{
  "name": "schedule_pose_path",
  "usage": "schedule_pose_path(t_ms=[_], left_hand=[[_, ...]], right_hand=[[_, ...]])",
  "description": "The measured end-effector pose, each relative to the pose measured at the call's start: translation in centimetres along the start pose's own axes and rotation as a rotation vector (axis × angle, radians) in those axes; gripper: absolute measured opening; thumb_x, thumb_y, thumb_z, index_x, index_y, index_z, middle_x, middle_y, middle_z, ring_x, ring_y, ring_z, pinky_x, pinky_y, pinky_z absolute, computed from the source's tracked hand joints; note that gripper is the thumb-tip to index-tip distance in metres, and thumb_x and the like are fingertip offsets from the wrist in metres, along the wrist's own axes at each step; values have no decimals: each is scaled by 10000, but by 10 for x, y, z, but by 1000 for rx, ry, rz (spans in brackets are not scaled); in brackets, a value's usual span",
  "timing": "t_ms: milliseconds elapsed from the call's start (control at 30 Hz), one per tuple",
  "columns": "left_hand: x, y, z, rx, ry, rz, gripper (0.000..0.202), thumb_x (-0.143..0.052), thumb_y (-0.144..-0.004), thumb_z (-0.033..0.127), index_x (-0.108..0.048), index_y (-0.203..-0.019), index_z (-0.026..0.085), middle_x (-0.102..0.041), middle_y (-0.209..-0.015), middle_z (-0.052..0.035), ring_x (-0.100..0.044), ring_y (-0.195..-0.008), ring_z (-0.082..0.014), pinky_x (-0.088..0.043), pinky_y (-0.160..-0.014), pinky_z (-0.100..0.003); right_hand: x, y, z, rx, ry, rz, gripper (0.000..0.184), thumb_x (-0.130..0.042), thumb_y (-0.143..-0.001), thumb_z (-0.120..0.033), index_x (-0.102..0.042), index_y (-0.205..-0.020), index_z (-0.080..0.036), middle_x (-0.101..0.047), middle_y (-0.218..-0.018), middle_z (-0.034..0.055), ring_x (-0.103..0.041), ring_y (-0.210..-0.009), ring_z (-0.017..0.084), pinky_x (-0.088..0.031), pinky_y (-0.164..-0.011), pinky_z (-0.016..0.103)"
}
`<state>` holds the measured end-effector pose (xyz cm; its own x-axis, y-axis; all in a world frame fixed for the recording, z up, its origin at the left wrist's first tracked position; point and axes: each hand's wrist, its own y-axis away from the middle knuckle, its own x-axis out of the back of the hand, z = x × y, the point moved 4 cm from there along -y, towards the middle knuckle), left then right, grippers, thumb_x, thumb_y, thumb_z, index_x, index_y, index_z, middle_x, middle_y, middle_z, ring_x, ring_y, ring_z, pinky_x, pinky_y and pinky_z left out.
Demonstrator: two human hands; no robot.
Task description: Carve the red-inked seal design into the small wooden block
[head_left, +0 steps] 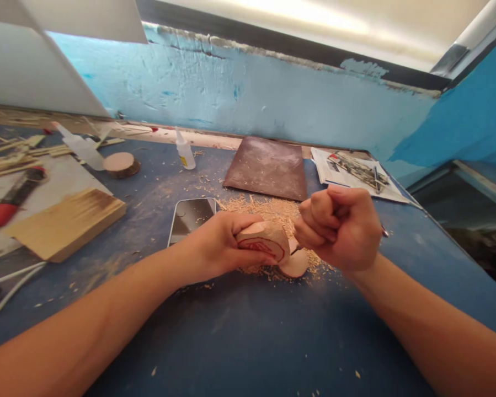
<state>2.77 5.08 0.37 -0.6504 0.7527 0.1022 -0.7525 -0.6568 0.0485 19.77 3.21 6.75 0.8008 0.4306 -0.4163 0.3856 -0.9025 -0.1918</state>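
Observation:
My left hand (218, 242) is wrapped round a pale piece of wood (265, 240) with red lines drawn on its face, pressing it down on the blue table (248, 331). My right hand (341, 229) is a tight fist just right of the wood, gripping a small carving tool; only a metal tip (385, 232) sticks out at the fist's far side. A rounded light wooden piece (296, 264) lies under the wood. A heap of wood shavings (268, 212) spreads behind and beneath both hands.
A phone (191, 216) lies face up left of my left hand. A brown sheet (268, 167), a glue bottle (185, 151), a printed paper with tools (355, 172), a wood block (68, 221), a round wood slice (120, 163) and a red-handled tool (8, 205) lie around.

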Motion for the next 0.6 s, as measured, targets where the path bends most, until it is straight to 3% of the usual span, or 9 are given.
schedule_pose_path(t_ms=[200, 300, 433, 600], left_hand=[[-1, 0, 0, 20, 35, -12, 234, -849, -832, 264, -744, -998, 137, -774, -883, -17, -665, -757, -123, -506, -666, -186], [0, 1, 1, 10, 35, 1, 208, -847, -832, 251, -746, -974, 138, -773, -857, -10, -666, -741, -118, -500, -652, -178], [0, 1, 2, 12, 26, -5, 239, -853, -832, 275, -755, -1003, 141, -789, -902, -28, -678, -762, -132, -516, -665, -195], [-1, 1, 2, 9, 36, -5, 214, -852, -829, 259, -749, -970, 136, -766, -848, -14, -652, -728, -120, -502, -643, -189]], right_hand=[[-1, -2, -10, 72, 24, 13, 477, -498, -912, -365, -297, -512, -200, -200, -470, -58, -176, -386, 74, -174, -380, 245], [-1, -4, -8, 18, 11, -21, 488, -486, -923, -383, -294, -512, -202, -192, -464, -60, -173, -374, 73, -180, -372, 241], [2, -3, -6, 76, 30, 28, 483, -503, -913, -371, -299, -508, -205, -205, -473, -62, -177, -390, 74, -192, -391, 241], [-3, -1, -5, 10, 54, 44, 494, -481, -932, -361, -320, -488, -215, -201, -473, -60, -168, -393, 79, -172, -383, 255]])
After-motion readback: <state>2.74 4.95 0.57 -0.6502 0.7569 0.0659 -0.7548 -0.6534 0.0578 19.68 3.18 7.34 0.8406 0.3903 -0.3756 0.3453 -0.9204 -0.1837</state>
